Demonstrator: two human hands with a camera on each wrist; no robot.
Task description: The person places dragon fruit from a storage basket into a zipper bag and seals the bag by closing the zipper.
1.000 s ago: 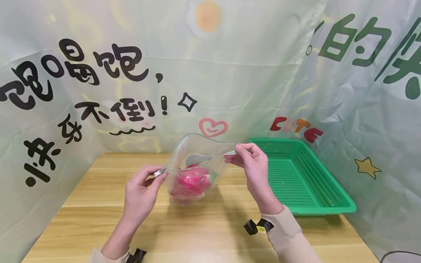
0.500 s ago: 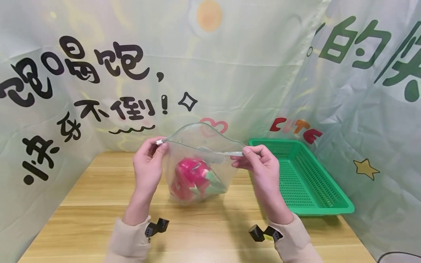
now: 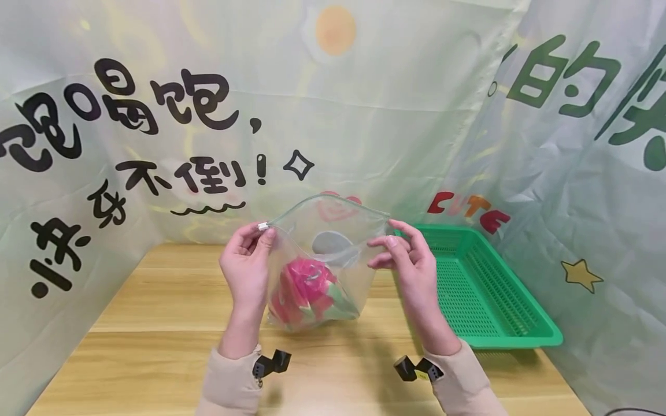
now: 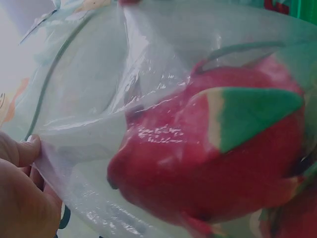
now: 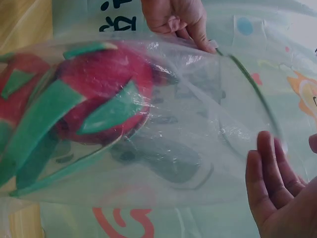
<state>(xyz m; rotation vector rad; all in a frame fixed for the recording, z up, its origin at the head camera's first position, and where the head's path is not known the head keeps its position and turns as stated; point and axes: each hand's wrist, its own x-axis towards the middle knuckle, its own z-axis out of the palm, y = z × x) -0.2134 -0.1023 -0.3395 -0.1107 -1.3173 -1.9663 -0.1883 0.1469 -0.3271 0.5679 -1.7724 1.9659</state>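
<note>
A clear zip bag stands on the table with its mouth spread. Inside lie pink dragon fruits with green scale tips, seen close up in the left wrist view as a large pink fruit. My left hand pinches the bag's upper left corner by the white slider. At the upper right corner is my right hand, its thumb apart from the bag and its index finger reaching along the edge. The right wrist view shows those fingers loosely extended beside the bag's rim.
A green plastic basket stands at the right on the wooden table. Printed cloth hangs behind and at both sides. A small black camera sits on each wrist, the left one just above the table in view.
My left hand has risen and moved right with the bag's corner. The bag's mouth has lifted, its front edge now sags, and my right hand's pinch on the right corner has loosened.
</note>
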